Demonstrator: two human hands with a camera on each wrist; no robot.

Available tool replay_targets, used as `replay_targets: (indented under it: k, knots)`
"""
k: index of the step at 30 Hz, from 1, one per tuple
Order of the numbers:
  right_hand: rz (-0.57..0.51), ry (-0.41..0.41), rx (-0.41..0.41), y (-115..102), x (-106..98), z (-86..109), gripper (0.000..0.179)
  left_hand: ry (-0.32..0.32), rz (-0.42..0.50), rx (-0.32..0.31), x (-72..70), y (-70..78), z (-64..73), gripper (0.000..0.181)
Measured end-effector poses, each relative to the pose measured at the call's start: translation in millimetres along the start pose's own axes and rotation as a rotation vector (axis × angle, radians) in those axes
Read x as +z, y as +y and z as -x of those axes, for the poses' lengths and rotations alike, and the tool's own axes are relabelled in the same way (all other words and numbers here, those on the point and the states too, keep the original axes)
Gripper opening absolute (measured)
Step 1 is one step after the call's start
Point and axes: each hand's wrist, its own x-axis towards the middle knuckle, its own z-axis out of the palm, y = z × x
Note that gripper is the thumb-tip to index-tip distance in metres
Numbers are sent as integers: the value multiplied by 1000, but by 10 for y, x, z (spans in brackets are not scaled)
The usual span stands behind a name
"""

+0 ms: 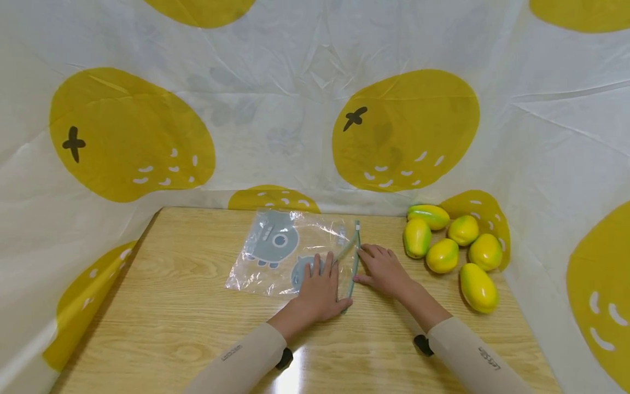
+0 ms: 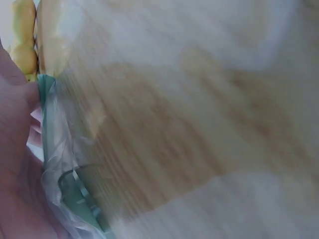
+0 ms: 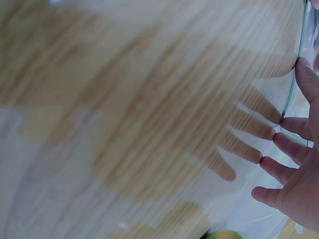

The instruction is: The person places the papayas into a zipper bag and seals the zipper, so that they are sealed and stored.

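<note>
The clear plastic bag [image 1: 304, 247] lies flat on the wooden table [image 1: 147, 306], in front of the person, with its blue-green strip [image 1: 354, 268] toward the right. The left hand [image 1: 319, 293] presses on it with spread fingers and its thumb touches the strip's near end; the right hand [image 1: 386, 269] touches the strip with extended fingertips, gripping nothing. A second band slants away from the strip, so the mouth seems partly parted. To do this well, I think the left palm should pin only the lower layer, while the right fingertips lift the upper edge gently, without creasing the film. The bag carries cartoon drawings, and its small pale mark cannot be read. Beside the right hand are six yellow-green fruits [image 1: 442, 255], with no label that I can see. The right sleeve [image 1: 479, 355] has lettering that seems to begin "Let's"; the left sleeve's [image 1: 241, 364] is too small to read.
</note>
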Motion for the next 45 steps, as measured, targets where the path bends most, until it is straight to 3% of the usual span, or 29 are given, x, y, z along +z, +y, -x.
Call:
replay_targets:
  k: [13, 21, 32, 45]
  knots:
    - [-1, -1, 7, -8, -18, -14, 80, 35, 55, 8, -29, -49, 21, 97]
    - [-3, 4, 15, -32, -4, -16, 78, 59, 116, -64, -32, -12, -12, 97]
    - [2, -16, 48, -53, 28, -26, 79, 106, 99, -151, -3, 4, -62, 95]
    - [-7, 15, 42, -96, 9, 6, 79, 113, 111, -128, -43, -99, -40, 106]
